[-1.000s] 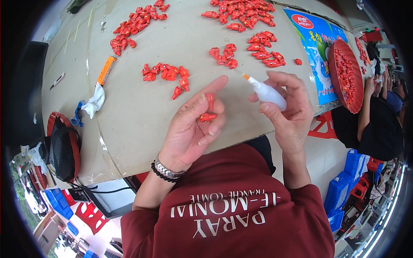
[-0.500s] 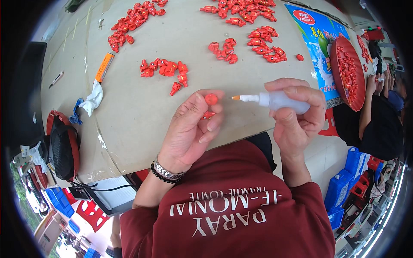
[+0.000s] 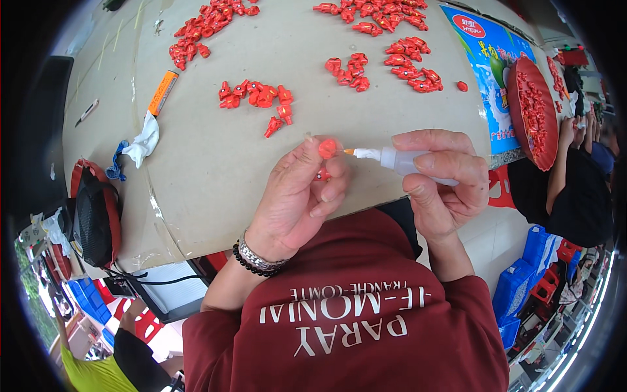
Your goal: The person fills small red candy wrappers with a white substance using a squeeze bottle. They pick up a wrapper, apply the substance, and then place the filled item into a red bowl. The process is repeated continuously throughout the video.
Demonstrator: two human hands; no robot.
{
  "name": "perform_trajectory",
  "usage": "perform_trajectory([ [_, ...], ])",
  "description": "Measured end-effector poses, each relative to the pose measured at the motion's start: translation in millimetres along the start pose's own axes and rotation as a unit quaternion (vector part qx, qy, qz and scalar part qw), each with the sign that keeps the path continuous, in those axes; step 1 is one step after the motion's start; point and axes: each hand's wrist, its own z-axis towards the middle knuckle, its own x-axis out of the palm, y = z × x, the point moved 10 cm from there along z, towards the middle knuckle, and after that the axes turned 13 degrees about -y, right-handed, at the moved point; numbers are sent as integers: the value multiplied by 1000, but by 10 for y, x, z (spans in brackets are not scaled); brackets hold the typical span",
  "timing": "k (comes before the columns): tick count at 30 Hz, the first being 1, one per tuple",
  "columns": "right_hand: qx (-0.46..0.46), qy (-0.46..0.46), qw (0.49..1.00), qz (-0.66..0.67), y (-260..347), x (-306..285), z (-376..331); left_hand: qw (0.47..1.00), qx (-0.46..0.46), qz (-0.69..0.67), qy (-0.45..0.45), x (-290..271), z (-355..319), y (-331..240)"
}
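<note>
Between its thumb and forefinger, my left hand (image 3: pixel 281 202) pinches a small round red plastic piece (image 3: pixel 328 149). A second small red piece (image 3: pixel 321 174) sits lower, among the curled fingers of the same hand. My right hand (image 3: pixel 450 179) grips a translucent white squeeze bottle (image 3: pixel 406 162), held sideways, with an orange-based needle tip (image 3: pixel 349 151) pointing left. That tip is at the right side of the round piece; whether it touches, I cannot tell. Both hands are above the near edge of the table. On the table beyond them lies a small group of red figure-like pieces (image 3: pixel 263 96).
More red pieces (image 3: pixel 209 23) lie in groups on the table (image 3: pixel 196 144). At right, a red basket (image 3: pixel 550 144) of small red parts stands beside a blue printed sheet (image 3: pixel 486 72). An orange tube-like pack (image 3: pixel 162 93), white tissue (image 3: pixel 142 140) and dark bag (image 3: pixel 95 215) lie left. Other people work nearby.
The bottle has moved left, bringing its needle tip up to the round red piece. My left hand has shifted slightly right. A person in yellow-green has appeared at the lower left.
</note>
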Motion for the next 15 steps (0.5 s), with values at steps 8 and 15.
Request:
perform_trajectory([
  [8, -15, 13, 1000, -4, -2, 55, -19, 999, 3, 31, -13, -10, -9, 9],
  [15, -6, 18, 1000, -8, -5, 78, -17, 999, 0, 35, -12, -6, -16, 27],
])
